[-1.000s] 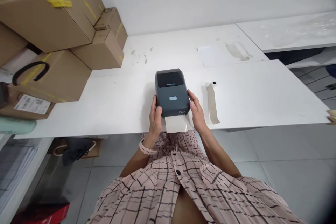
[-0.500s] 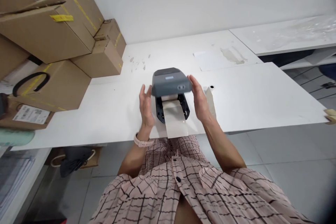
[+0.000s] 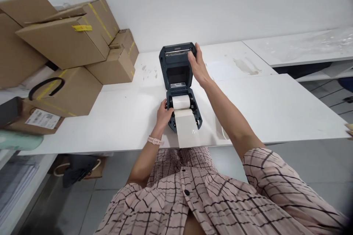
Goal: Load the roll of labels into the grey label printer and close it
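Note:
A dark label printer (image 3: 199,115) stands on the white table with its lid (image 3: 163,67) swung up and back. Inside the base sits a white label roll (image 3: 181,101). From it a strip of label paper (image 3: 188,132) runs out over the front to the table's edge. My right hand (image 3: 200,64) grips the lid's upper right corner, thumb on the inner face and fingers behind. My left hand (image 3: 164,114) clasps the left side of the base, thumb over the rim near the roll.
Cardboard boxes (image 3: 110,67) are piled at the left of the table (image 3: 124,117). A black curved band (image 3: 46,80) lies on one box. A pale paper strip (image 3: 223,131) shows beside my right forearm. Clear plastic film (image 3: 317,40) lies on the far right surface.
The printer's lid has swung from partly raised to fully up, baring the roll. My right hand moved up with the lid; my left hand came onto the base's side.

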Tool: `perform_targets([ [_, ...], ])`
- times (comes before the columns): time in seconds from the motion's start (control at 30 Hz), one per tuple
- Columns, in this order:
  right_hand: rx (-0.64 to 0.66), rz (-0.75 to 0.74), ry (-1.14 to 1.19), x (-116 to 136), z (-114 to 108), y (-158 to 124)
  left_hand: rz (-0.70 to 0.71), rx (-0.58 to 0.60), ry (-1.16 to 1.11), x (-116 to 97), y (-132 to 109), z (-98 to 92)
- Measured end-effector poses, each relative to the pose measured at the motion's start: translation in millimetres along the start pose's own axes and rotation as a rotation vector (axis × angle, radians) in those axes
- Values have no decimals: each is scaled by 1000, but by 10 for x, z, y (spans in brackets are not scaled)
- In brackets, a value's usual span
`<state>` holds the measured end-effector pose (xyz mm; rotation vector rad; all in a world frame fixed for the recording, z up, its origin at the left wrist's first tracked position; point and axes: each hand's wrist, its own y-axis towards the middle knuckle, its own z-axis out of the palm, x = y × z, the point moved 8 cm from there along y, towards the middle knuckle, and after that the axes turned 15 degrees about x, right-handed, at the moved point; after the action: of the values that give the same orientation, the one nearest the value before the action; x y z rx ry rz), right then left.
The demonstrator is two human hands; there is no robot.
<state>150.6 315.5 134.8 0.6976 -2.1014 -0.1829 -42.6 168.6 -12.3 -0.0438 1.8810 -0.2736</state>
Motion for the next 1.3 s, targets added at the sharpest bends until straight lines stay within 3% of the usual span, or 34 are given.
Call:
perform_targets([
  [0.1, -68, -29, -44, 133, -139, -40, -56, -22, 144, -99, 18, -76],
  [0.2, -76, -129, -165, 431, -157, -312, -136, -21, 334, -184, 30, -125],
  [0.23, 16, -167, -205, 509, -60, -402, -155, -12, 377, -202, 34, -126],
  [0.3, 322, -194, -281, 548, 278, -561, -178, 10, 426, -223, 44, -114],
  [0.4, 714, -85, -417, 351, 785, -712, -193, 12, 487, -241, 57, -103],
  [0.5, 857, 52, -520, 151, 1080, -681, -201, 16, 526, -247, 59, -93],
  [0.6, 911, 138, -525, 86, 1193, -623, -194, 22, 526, -254, 49, -88],
  [0.73, 950, 31, -374, 263, 983, -703, -170, 38, 499, -267, 39, -81],
  [0.83, 874, -187, -160, 533, 466, -847, -172, 35, 496, -262, 30, -86],
  [0.93, 726, -213, 8, 515, -156, -953, -151, 35, 485, -260, 22, -80],
  [1.0, 599, -119, 101, 264, -467, -966, -136, 33, 471, -257, 20, -76],
  [1.07, 476, -11, 166, -108, -629, -957, -137, 23, 468, -246, 21, -80],
  [1.2, 362, 147, 165, -851, -556, -909, -138, 10, 460, -224, 29, -91],
  [1.3, 330, 212, 165, -1200, -393, -865, -130, 7, 444, -216, 33, -98],
])
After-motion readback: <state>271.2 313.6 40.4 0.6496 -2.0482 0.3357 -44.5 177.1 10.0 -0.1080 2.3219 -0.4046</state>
